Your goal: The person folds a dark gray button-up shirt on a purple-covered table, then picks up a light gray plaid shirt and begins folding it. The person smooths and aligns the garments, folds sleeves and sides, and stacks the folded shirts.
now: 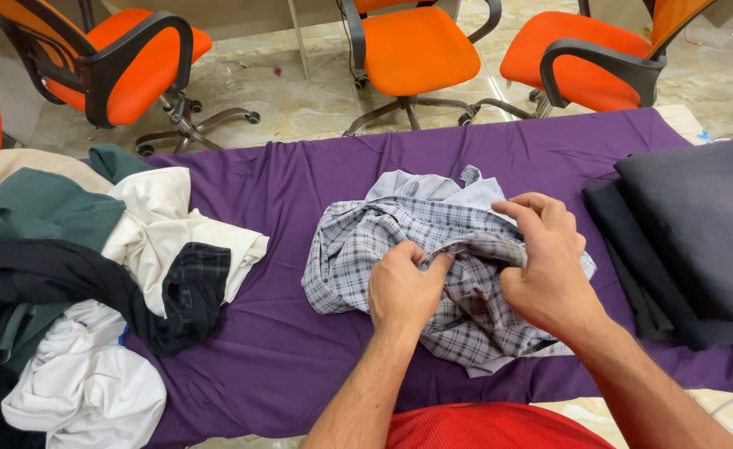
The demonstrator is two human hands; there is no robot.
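Observation:
A crumpled grey and white checked shirt [358, 249] lies in the middle of a table covered with purple cloth [283, 191]. My left hand [404, 287] pinches a fold of the shirt near its centre, thumb and fingers closed on the fabric. My right hand [549, 266] grips the shirt's right side, with its fingers curled over a raised edge of cloth. The two hands are close together, a few centimetres apart. The shirt's pale lining shows at the far edge.
A heap of loose clothes [76, 274] in white, green, black and cream covers the table's left end. Folded dark grey garments [699, 233] are stacked at the right. Three orange office chairs [416, 50] stand on the marble floor beyond the table.

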